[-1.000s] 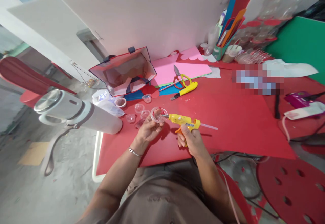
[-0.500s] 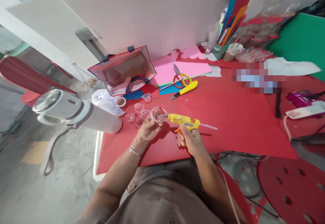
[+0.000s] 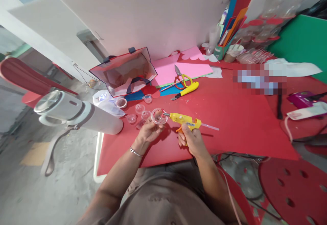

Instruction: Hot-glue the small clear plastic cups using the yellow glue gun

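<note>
Between the fingers of my left hand is a small clear plastic cup with red on its rim, tilted toward me. My right hand is wrapped round the handle of a yellow glue gun, a finger by its orange trigger. The metal nozzle is at the cup's right rim; whether it touches I cannot tell. A clear glue stick pokes out of the gun's back. Several clear plastic cups and lids lie just beyond my left hand.
A large white tumbler stands at the left. Beyond my hands lie a yellow cutter knife, scissors, pink paper and an open paper bag on the red table. A purple device is at the right.
The nozzle has shifted slightly along the cup's rim, and the cup has turned a little. Both hands keep their hold; the rest of the table looks the same.
</note>
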`<state>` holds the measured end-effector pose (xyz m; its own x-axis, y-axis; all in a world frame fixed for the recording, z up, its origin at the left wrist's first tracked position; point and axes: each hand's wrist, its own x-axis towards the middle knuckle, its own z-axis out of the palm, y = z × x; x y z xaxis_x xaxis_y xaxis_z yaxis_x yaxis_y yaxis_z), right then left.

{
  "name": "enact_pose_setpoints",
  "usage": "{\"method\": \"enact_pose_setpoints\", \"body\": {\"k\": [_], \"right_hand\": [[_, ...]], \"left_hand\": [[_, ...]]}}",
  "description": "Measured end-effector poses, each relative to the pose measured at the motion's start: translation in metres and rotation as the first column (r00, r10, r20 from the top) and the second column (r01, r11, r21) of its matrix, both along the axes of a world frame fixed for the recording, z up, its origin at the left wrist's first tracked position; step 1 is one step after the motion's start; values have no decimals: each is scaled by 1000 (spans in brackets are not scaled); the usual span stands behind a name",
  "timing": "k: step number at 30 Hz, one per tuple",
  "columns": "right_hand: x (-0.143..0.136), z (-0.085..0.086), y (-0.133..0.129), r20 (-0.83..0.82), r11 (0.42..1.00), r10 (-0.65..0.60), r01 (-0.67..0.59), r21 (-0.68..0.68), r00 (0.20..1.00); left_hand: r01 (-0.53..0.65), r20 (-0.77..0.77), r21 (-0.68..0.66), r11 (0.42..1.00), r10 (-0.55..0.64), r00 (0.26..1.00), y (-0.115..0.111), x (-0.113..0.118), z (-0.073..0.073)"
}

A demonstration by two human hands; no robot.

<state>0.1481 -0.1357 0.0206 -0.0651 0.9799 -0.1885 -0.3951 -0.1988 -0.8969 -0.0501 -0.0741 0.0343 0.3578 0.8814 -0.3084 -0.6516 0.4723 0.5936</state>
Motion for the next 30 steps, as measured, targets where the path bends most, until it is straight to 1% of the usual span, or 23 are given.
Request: {"method": "enact_pose_setpoints", "body": {"k": [3, 8, 15, 24, 30], "right_hand": [[-1, -1, -1, 4, 1000, -4, 4, 0, 1000], [-2, 3, -3, 19, 1000, -13, 13, 1, 1000], [-5, 3, -4, 28, 1000, -10, 10, 5, 1000], [-6, 8, -5, 40, 1000, -10, 11, -5, 999], [-7, 8, -5, 27, 1000, -7, 7, -5, 1000]], "left_hand": [[-9, 1, 7, 1000, 9, 1000, 0, 0, -1], [-24, 20, 8, 1000, 24, 1000, 0, 0, -2], [-52, 13, -14, 999, 52, 999, 0, 1, 1], [-74, 14, 15, 997, 74, 997, 0, 2, 1], [-97, -1, -18, 995, 97, 995, -1, 3, 5]]}}
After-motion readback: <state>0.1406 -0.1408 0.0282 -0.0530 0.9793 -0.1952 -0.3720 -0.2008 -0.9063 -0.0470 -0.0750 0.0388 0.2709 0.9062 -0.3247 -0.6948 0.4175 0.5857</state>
